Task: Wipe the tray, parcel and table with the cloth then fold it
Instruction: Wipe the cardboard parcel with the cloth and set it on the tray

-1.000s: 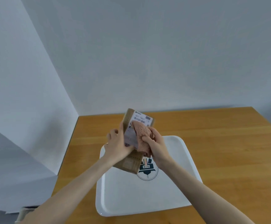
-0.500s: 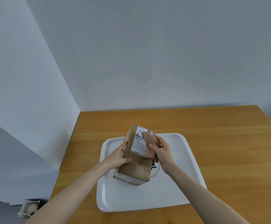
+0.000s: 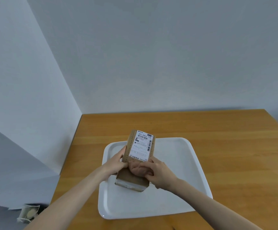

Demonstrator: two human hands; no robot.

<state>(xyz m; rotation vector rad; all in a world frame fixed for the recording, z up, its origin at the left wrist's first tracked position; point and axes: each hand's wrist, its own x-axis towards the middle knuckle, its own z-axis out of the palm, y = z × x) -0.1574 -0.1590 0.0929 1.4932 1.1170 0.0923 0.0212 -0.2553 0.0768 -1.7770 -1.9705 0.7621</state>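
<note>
Here the brown parcel (image 3: 131,178) is over the middle of the white tray (image 3: 184,163). It is tilted, with its far end raised and its near end low; I cannot tell if this end touches the tray. The left hand (image 3: 116,163) grips the left side of the parcel, with the fingers curled around the edge. The right hand (image 3: 159,174) holds the pinkish cloth (image 3: 135,167) bunched under curled fingers and presses it on the top face, just below the white label (image 3: 142,145). The tray lies on the wooden table (image 3: 226,130), which stands in a corner of grey walls (image 3: 151,55).
</note>
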